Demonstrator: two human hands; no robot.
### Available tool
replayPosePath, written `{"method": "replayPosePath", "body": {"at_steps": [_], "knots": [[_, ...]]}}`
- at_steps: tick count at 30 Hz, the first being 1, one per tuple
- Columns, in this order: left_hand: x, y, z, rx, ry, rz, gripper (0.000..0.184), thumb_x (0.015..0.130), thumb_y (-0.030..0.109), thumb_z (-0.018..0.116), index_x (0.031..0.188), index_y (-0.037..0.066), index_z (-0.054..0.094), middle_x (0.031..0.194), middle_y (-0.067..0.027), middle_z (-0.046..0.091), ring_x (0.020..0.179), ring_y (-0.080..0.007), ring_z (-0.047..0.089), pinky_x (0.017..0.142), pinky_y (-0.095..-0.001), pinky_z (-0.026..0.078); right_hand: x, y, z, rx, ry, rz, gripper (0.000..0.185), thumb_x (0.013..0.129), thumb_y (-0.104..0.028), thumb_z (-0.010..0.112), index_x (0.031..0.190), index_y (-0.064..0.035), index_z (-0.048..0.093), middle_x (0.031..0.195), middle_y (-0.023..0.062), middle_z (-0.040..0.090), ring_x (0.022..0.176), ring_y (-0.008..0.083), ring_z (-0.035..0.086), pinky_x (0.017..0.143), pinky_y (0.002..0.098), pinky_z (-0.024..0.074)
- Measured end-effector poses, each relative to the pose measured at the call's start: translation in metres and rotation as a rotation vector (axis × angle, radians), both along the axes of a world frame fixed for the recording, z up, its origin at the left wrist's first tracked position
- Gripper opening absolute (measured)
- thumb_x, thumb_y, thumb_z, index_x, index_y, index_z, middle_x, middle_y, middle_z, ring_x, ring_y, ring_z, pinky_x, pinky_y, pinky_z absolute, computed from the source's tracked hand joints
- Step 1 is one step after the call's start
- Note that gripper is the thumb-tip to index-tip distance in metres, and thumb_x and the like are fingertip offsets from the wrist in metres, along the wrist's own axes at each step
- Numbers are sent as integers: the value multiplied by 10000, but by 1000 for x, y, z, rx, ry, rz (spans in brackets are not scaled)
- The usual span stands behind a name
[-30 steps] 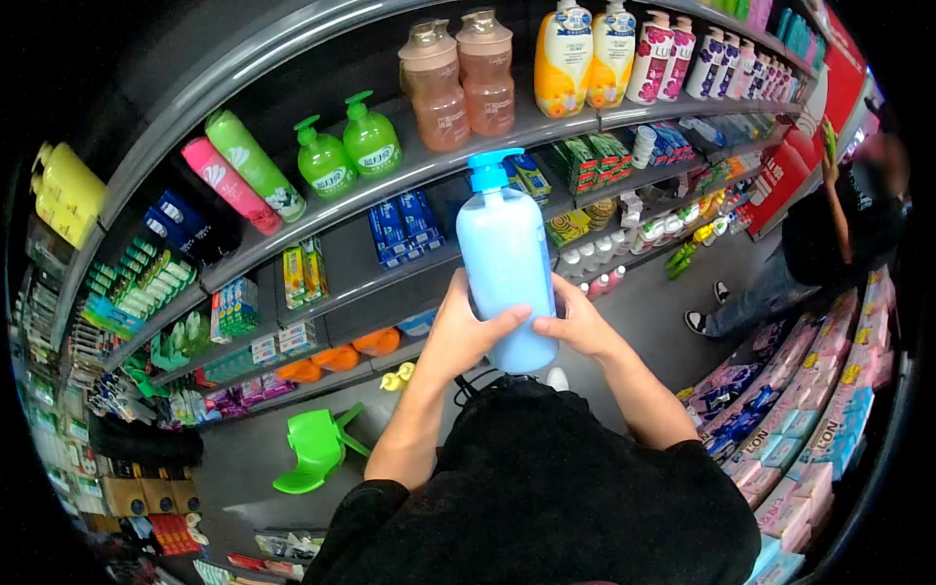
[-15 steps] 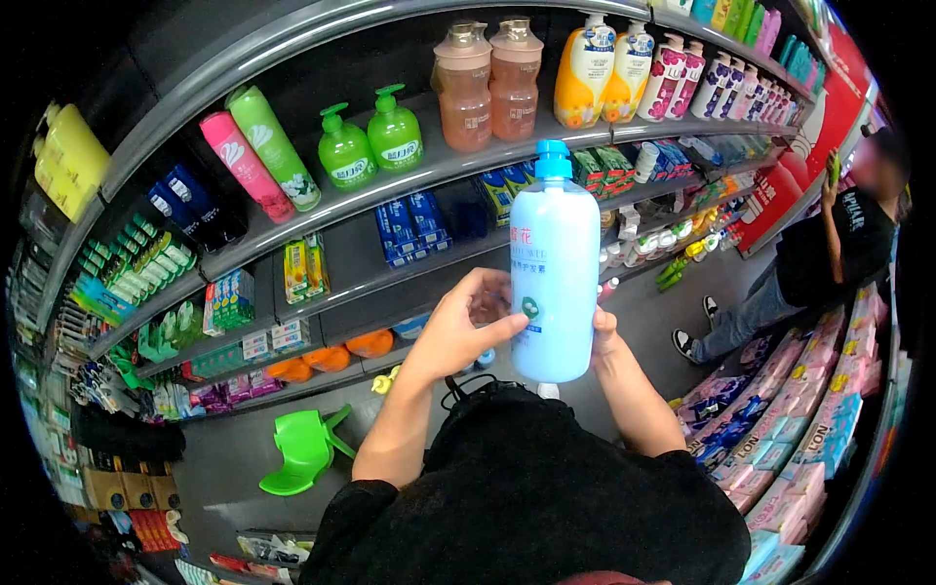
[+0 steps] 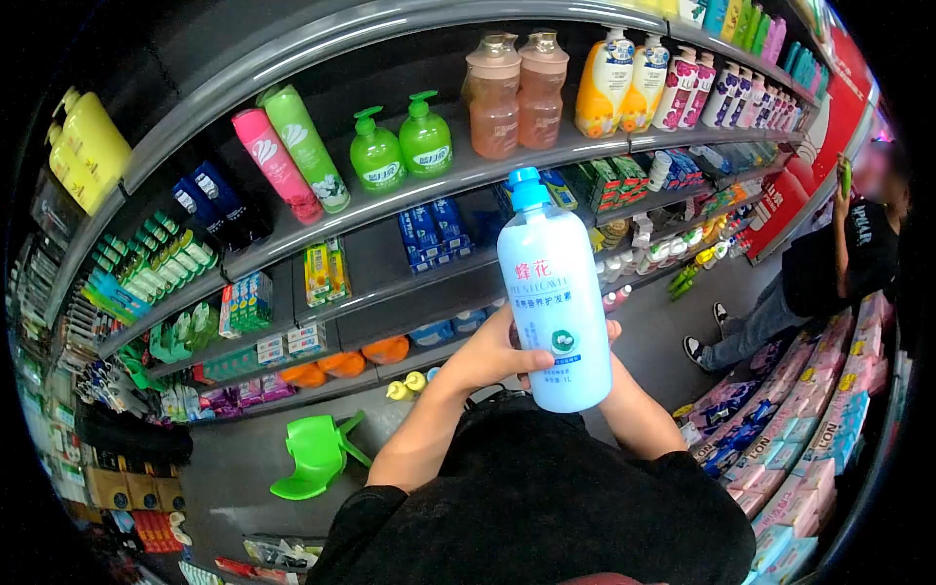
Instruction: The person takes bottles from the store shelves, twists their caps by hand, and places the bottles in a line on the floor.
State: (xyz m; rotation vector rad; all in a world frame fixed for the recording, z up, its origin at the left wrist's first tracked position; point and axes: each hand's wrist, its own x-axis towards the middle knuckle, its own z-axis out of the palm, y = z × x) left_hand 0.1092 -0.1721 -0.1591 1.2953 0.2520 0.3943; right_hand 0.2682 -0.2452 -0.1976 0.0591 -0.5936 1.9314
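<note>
A large light-blue conditioner bottle (image 3: 554, 302) with a blue pump top stands in front of my chest, leaning slightly to the left. Its printed label faces me. My left hand (image 3: 495, 353) is closed round the bottle's lower left side, thumb across the front and fingers behind. On the other side, my right hand (image 3: 613, 336) grips the right edge; most of it is hidden behind the bottle. Beyond the bottle, on the upper shelf, are green pump bottles (image 3: 425, 136) and pink-brown bottles (image 3: 494, 102).
Curved shelves (image 3: 390, 190) of toiletries stretch ahead and to the left. A green plastic chair (image 3: 314, 456) is on the floor at lower left. Stacked pink packages (image 3: 809, 439) line the right side. Another person (image 3: 843, 253) stands at the right, holding a green item.
The bottle has turned so its label faces me, tilted left and come lower. My left hand has closed further round it. The view has shifted slightly, moving the shelves rightward.
</note>
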Motion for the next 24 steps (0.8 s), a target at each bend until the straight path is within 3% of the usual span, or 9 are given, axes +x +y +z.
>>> {"method": "replayPosePath", "body": {"at_steps": [7,8,11,12,15,16,20,24], "knots": [[-35,4,3,37,-12,313,915,688,414,790,1359,-35,359,1348,-190,449,1260,-285,428,1073,-418,304,1,-5,6,20,-655,-505,1026,627,-568,732,1369,28,347,1291,188,489,1090,294,560,948,401,454],[-40,4,8,25,-37,316,773,779,274,733,1369,-27,333,1325,-195,451,1254,-282,425,1045,-427,345,2,-7,9,40,-769,-582,1011,635,-558,734,1364,32,356,1279,178,499,1092,276,557,947,385,447],[-42,1,4,82,-80,385,744,799,266,719,1366,-27,338,1277,-179,483,1227,-268,443,1020,-421,375,-10,-10,15,52,-989,-830,944,661,-494,751,1348,39,383,1249,149,519,1093,244,545,952,356,424],[-43,-2,6,47,-46,358,773,773,280,746,1353,-35,345,1248,-175,499,1184,-263,476,999,-414,394,-13,-9,10,52,-1011,-869,890,662,-406,783,1328,47,405,1219,145,542,1098,228,542,962,349,415],[-36,-9,-2,223,71,457,828,729,303,785,1345,-37,349,1244,-185,502,1160,-269,500,983,-409,406,-26,-13,17,117,-1282,-909,885,641,-370,806,1315,49,415,1198,150,558,1105,221,540,966,351,413],[-34,-9,-4,155,13,485,871,678,318,816,1327,-40,359,1234,-195,507,1146,-274,513,973,-403,411,-31,-15,25,117,-1367,-902,885,624,-341,819,1312,44,417,1201,172,557,1118,225,540,970,360,414],[-38,-8,-11,76,-39,505,872,646,323,822,1305,-44,383,1201,-184,529,1113,-264,532,950,-390,425,-34,-14,15,94,-1380,-826,911,620,-356,824,1323,39,402,1215,203,550,1131,258,548,977,373,417],[-43,-7,-17,102,10,557,860,629,329,833,1275,-47,408,1172,-182,546,1089,-257,547,935,-383,436,-29,-11,21,131,-1425,-739,795,718,-301,760,1334,38,390,1201,195,553,1129,254,543,977,380,418]]}}
